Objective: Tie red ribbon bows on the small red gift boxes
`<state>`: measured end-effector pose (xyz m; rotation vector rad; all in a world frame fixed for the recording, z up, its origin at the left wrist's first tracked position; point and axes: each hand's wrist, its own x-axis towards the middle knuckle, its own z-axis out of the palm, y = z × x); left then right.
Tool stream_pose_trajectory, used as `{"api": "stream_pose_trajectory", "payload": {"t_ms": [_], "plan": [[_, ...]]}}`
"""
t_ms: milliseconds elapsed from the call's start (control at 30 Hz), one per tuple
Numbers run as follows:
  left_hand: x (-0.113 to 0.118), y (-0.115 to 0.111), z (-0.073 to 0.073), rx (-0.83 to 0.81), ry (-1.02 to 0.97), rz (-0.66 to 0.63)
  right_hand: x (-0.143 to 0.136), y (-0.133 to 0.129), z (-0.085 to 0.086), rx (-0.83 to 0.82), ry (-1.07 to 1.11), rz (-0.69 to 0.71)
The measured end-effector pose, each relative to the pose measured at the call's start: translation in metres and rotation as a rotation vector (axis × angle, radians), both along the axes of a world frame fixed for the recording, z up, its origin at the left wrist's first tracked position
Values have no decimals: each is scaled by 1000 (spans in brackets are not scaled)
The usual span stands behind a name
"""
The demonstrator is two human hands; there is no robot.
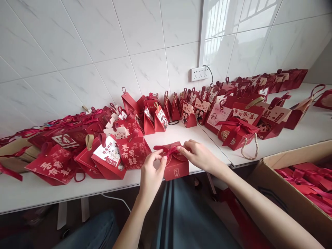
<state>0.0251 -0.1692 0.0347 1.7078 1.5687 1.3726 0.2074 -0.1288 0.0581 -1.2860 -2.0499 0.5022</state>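
Note:
A red gift box (176,170) with a small printed label on its front sits at the near edge of the white table. On its top is a dark pink ribbon bow (169,150). My left hand (153,171) pinches the bow's left part between thumb and index finger. My right hand (198,155) lies over the box's right side, its thumb and fingers closed on the ribbon's right loop. Just left of this box stands a red box with white lettering (131,152).
Many red boxes crowd the white table (160,138) along the tiled wall. A ribboned box (236,133) stands to the right. At the lower right, a cardboard carton (275,204) holds more red boxes. A power strip (199,73) is on the wall. Someone's jeans-clad knee (103,228) shows below.

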Motion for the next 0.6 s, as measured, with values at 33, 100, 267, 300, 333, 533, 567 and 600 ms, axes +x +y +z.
{"api": "stream_pose_trajectory", "payload": {"t_ms": [33, 100, 267, 300, 333, 533, 567, 600], "plan": [[0, 1, -1, 2, -16, -7, -3, 0, 0, -38, 34, 0], [0, 3, -4, 3, -52, -21, -6, 1, -2, -125, 110, 19], [-4, 9, -11, -58, -206, -86, -4, 10, -7, -375, 335, 127], [-5, 10, -12, -65, -233, -90, -2, 11, -8, -419, 380, 149], [-5, 11, -14, -63, -251, -87, 0, 13, -9, -451, 417, 168], [-9, 18, -23, -39, -301, -29, 6, 19, -18, -582, 595, 268], [-9, 19, -24, -48, -316, -34, 7, 20, -19, -609, 631, 289], [-9, 19, -25, -58, -331, -43, 7, 21, -21, -634, 661, 307]]}}
